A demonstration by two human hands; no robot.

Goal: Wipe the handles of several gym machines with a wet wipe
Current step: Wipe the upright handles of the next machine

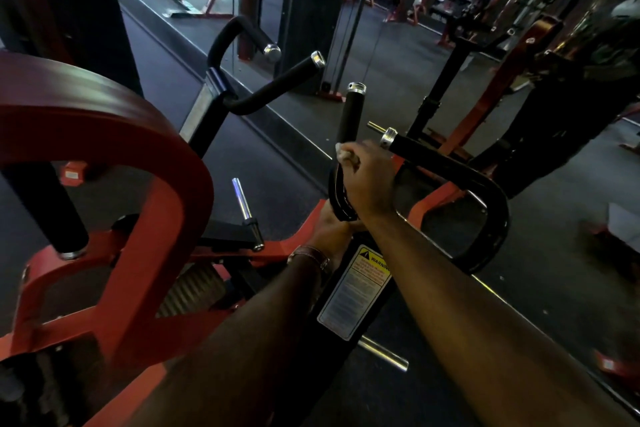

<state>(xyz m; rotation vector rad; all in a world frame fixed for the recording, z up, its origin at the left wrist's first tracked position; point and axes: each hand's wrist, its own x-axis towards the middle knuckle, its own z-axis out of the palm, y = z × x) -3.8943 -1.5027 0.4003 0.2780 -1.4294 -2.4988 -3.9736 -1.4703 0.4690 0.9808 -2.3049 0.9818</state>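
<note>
To clean this upright handle (349, 114) well, I should keep the wet wipe (343, 152) wrapped snugly and slide along its whole foam length up to the metal cap. My right hand (367, 180) grips the wipe around the handle's lower part. My left hand (332, 229), just below, holds the black frame (485, 191), steadying it.

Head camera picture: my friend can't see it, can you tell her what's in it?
A person's right hand holds a white wipe around an upright black handle of a red and black gym machine. Their left hand grips the bar just below, near a yellow warning sticker.
</note>
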